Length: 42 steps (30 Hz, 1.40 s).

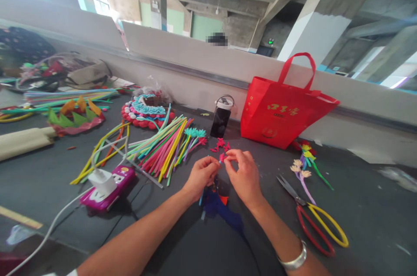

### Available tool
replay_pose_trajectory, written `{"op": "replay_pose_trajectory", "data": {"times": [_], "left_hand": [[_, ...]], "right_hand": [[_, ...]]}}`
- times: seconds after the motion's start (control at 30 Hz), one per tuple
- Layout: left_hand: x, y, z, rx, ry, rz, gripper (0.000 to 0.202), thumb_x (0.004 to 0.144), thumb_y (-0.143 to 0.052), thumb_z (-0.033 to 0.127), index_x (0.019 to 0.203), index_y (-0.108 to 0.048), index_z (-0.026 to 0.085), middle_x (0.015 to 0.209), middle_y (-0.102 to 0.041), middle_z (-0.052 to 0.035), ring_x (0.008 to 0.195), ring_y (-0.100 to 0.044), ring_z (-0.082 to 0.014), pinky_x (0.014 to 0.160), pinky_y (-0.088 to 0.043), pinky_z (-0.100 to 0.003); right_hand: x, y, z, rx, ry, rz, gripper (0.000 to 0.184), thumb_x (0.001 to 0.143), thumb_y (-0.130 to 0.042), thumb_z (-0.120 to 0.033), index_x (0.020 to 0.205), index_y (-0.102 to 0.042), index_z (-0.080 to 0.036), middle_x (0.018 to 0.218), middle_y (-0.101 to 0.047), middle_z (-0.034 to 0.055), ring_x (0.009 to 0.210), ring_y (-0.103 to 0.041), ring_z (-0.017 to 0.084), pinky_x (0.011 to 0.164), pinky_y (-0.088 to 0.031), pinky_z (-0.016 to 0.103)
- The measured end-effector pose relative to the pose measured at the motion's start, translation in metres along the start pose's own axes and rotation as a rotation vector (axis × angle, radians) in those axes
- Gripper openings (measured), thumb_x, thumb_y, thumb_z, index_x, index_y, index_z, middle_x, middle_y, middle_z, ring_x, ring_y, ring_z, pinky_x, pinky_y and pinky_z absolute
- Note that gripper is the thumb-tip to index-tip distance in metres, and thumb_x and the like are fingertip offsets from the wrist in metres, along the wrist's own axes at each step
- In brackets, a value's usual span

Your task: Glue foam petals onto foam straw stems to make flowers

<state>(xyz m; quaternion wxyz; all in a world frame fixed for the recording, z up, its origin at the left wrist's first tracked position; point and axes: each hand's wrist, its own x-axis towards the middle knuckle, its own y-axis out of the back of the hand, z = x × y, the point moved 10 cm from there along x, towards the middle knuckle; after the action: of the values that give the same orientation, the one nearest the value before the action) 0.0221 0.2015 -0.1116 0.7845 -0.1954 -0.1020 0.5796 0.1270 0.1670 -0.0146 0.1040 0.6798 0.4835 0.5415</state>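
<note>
My left hand (202,174) and my right hand (243,174) meet over the dark table (358,206), both with fingers pinched on a small red pipe-cleaner flower (222,157) held between them. A thin stem runs down from my left hand. Below my hands lies a bunched blue and red piece (221,207). Just beyond my fingers lie small red flower pieces (220,144). A pile of coloured pipe cleaners (164,144) lies to the left.
Scissors with red and yellow handles (311,215) lie at the right, finished flowers (306,163) beyond them. A red tote bag (283,108) and a black bottle (221,117) stand at the back wall. A pink power strip (107,187) with a white charger sits left.
</note>
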Motion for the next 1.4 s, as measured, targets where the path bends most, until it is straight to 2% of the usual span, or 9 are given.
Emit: {"op": "replay_pose_trajectory", "data": {"times": [0.53, 0.93, 1.4], "left_hand": [[-0.0009, -0.0008, 0.0017, 0.033, -0.022, -0.005, 0.015, 0.070, -0.065, 0.030, 0.070, -0.057, 0.017, 0.045, -0.034, 0.0101, 0.037, -0.021, -0.0034, 0.037, -0.015, -0.020], [-0.0010, -0.0012, 0.0014, 0.012, 0.009, -0.015, 0.015, 0.071, -0.064, 0.030, 0.071, -0.056, 0.017, 0.045, -0.032, 0.0104, 0.038, -0.020, -0.0035, 0.037, -0.014, -0.019], [-0.0017, -0.0024, 0.0012, -0.014, 0.029, -0.029, 0.012, 0.070, -0.063, 0.027, 0.071, -0.056, 0.017, 0.045, -0.029, 0.0105, 0.038, -0.017, -0.0033, 0.037, -0.012, -0.020]], "right_hand": [[0.0034, -0.0063, 0.0005, -0.018, 0.029, -0.076, 0.022, 0.081, -0.055, -0.010, 0.099, -0.057, -0.023, 0.079, -0.066, 0.0032, 0.084, -0.056, 0.023, 0.077, -0.046, 0.034], [0.0015, -0.0028, 0.0027, 0.083, 0.015, 0.001, 0.016, 0.083, -0.055, -0.011, 0.096, -0.055, -0.022, 0.081, -0.064, 0.0032, 0.083, -0.058, 0.021, 0.076, -0.048, 0.034], [-0.0001, 0.0005, 0.0038, 0.160, -0.036, 0.016, 0.013, 0.084, -0.054, -0.013, 0.095, -0.054, -0.021, 0.087, -0.062, 0.0037, 0.083, -0.060, 0.020, 0.076, -0.049, 0.034]]}}
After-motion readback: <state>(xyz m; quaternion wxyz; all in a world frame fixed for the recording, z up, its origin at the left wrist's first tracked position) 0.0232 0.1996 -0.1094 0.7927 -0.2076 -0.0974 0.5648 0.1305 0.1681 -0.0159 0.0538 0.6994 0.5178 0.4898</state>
